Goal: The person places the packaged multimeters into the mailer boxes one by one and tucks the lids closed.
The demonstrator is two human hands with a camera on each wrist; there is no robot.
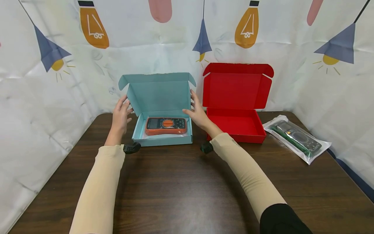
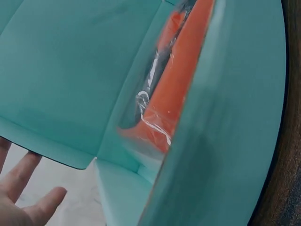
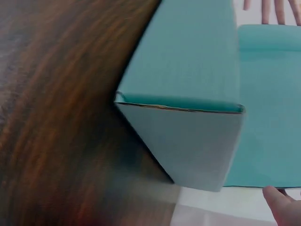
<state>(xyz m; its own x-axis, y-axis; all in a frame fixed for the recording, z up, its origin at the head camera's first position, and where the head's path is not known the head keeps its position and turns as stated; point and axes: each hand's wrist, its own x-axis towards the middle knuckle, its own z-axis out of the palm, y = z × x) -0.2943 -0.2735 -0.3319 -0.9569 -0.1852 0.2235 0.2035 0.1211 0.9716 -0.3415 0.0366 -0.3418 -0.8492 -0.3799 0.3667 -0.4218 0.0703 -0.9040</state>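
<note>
A teal cardboard box (image 1: pixel 163 141) stands at the back of the table with its lid (image 1: pixel 160 92) raised. Inside lies an orange multimeter (image 1: pixel 166 127) in clear plastic, its dial facing up. My left hand (image 1: pixel 119 117) is at the lid's left edge, fingers spread; in the left wrist view its fingertips reach behind the lid's rim, thumb apart. At the lid's right edge is my right hand (image 1: pixel 200 113), fingers extended upward and thumb spread. In the right wrist view a fingertip (image 3: pixel 270 190) is right at the lid's edge.
An open red box (image 1: pixel 236 122) stands right of the teal one. Beside it, on the table (image 1: pixel 175 188), lies a green and black multimeter (image 1: pixel 298 138) in a clear plastic bag. A printed curtain (image 1: pixel 172 42) hangs close behind both boxes.
</note>
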